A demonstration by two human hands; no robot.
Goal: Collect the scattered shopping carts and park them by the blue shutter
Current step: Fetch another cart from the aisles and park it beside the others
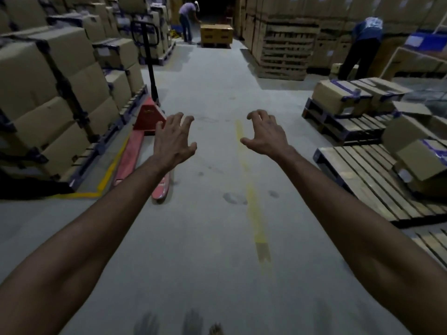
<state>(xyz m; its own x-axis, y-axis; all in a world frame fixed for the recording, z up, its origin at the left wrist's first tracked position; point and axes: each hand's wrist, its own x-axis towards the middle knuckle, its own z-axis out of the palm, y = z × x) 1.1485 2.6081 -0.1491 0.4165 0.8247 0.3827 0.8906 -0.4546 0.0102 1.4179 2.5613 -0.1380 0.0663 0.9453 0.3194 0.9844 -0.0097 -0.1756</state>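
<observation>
Both my arms reach straight out over a grey concrete aisle. My left hand has its fingers spread and loosely bent, holding nothing. My right hand is the same, fingers hooked downward in the air with nothing in them. No shopping cart and no blue shutter shows in the head view.
A red pallet jack lies along the left, beside stacked cardboard boxes. Wooden pallets with boxes line the right. Two people bend over at the far end near a yellow crate. A faded yellow line runs down the floor.
</observation>
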